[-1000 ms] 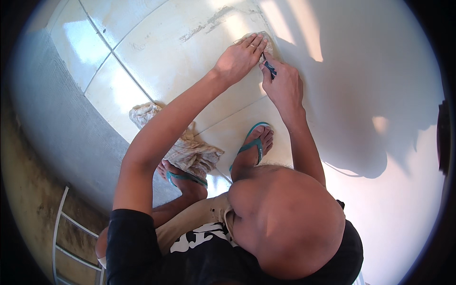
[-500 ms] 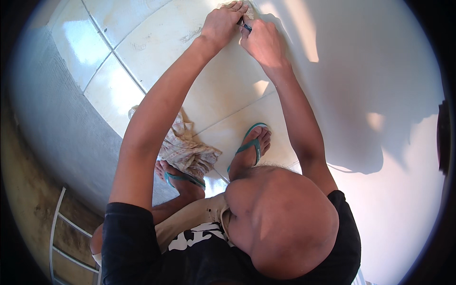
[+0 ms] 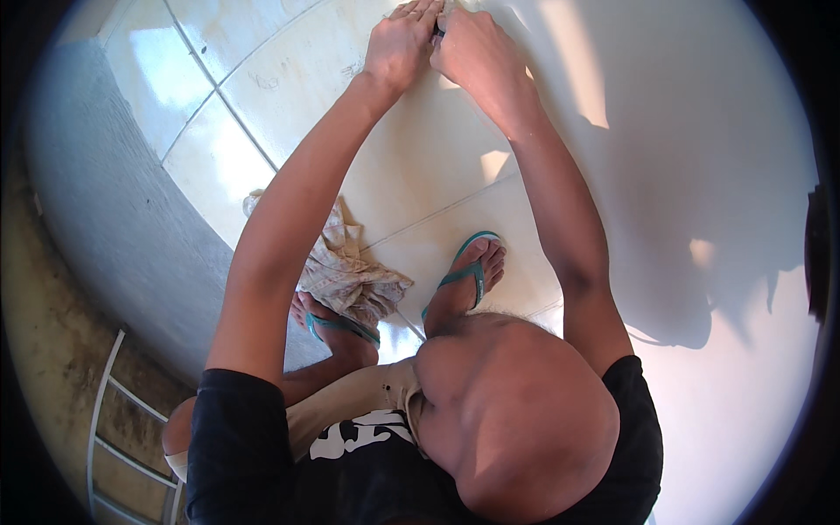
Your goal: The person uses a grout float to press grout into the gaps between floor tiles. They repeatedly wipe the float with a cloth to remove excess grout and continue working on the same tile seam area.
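Observation:
Both my hands meet low against the base of the white wall, over the tiled floor, at the top of the view. My right hand is closed in a fist around a small dark tool. Only a sliver of that tool shows between the hands, so its kind is unclear. My left hand sits right beside it, its fingers held together and bent toward the tool. What lies under those fingers is hidden, and the fingertips reach the picture's upper edge.
A crumpled patterned cloth lies on the tiles by my left foot. My feet wear teal flip-flops. A grey ledge curves along the left. White metal rails stand at the lower left, and a dark object at the far right.
My hands have shifted slightly toward the top of the picture. The right hand has turned, its back now covering most of the tool. The view has shifted a little.

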{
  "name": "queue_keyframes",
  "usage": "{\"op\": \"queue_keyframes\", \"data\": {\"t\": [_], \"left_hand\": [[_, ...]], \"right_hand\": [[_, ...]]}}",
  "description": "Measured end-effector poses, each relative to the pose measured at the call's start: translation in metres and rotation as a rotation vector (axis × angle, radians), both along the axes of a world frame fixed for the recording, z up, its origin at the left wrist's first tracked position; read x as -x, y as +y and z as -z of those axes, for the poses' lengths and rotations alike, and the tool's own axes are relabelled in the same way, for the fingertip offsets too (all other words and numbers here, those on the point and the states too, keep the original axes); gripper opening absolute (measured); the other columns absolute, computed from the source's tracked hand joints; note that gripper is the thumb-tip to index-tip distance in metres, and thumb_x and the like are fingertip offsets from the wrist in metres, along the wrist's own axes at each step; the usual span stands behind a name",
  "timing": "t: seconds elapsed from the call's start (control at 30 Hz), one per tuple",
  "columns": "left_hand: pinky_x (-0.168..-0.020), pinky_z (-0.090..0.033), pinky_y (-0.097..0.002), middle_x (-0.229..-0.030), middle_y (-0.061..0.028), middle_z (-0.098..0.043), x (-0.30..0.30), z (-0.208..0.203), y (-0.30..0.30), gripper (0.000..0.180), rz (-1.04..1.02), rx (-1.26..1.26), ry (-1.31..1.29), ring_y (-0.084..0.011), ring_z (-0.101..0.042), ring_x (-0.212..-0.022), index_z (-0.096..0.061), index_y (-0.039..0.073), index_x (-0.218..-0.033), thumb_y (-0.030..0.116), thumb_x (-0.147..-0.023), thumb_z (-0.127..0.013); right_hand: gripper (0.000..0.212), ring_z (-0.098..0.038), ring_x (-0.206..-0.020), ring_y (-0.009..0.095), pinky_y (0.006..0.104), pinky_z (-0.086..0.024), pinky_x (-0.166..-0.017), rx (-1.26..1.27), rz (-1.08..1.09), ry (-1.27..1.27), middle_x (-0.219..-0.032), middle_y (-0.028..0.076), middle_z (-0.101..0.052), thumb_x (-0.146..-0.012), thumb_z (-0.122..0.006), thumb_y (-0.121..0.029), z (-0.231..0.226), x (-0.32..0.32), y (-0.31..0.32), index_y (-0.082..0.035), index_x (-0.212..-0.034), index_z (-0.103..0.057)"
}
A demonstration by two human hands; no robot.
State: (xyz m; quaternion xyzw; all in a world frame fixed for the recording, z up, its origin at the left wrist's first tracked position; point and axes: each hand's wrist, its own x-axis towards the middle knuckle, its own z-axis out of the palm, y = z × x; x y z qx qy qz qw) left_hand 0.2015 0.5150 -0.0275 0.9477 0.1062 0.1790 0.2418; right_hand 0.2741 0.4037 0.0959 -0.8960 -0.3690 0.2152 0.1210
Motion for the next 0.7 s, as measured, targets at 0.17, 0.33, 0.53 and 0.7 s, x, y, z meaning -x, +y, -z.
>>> {"op": "queue_keyframes", "data": {"t": [0.17, 0.33, 0.53, 0.7], "left_hand": [[-0.089, -0.063, -0.0385, -0.135, -0.0101, -0.072, -0.003, -0.027, -0.001, 0.034, 0.009, 0.083, 0.272, -0.0294, -0.070, -0.120, -0.068, 0.005, -0.123, 0.001, -0.089, -0.066], [-0.086, -0.063, -0.0404, -0.133, -0.0114, -0.073, 0.007, -0.024, 0.000, 0.039, 0.000, 0.164, 0.050, -0.0311, -0.072, -0.115, -0.069, 0.004, -0.125, 0.005, -0.087, -0.070], [-0.078, -0.062, -0.0402, -0.126, -0.0113, -0.075, 0.017, 0.004, -0.003, 0.036, -0.049, -0.041, -0.103, -0.0322, -0.073, -0.108, -0.071, 0.004, -0.121, 0.006, -0.086, -0.072], [-0.077, -0.061, -0.0401, -0.119, -0.0140, -0.076, 0.005, -0.020, 0.019, 0.036, 0.016, 0.145, 0.177, -0.0344, -0.074, -0.099, -0.071, 0.006, -0.124, 0.005, -0.088, -0.067]], "right_hand": [[0.017, -0.074, -0.089, 0.045, 0.0522, -0.060, -0.077, 0.009, 0.041, 0.018, -0.092, 0.027, -0.075, -0.086, -0.064, -0.009, -0.003, -0.010, 0.009, 0.003, -0.092, -0.073], [0.010, -0.076, -0.080, 0.036, 0.0479, -0.060, -0.067, 0.071, 0.036, 0.115, -0.084, 0.021, -0.076, -0.081, -0.063, -0.003, -0.004, -0.005, 0.011, 0.002, -0.087, -0.070], [0.011, -0.075, -0.076, 0.034, 0.0462, -0.059, -0.064, -0.077, 0.026, 0.045, -0.084, 0.019, -0.075, -0.080, -0.062, -0.003, 0.016, 0.004, 0.003, 0.002, -0.088, -0.068], [0.018, -0.073, -0.091, 0.043, 0.0514, -0.059, -0.079, -0.119, 0.035, 0.079, -0.095, 0.026, -0.074, -0.086, -0.064, -0.010, 0.029, -0.009, 0.018, 0.003, -0.098, -0.069]]}}
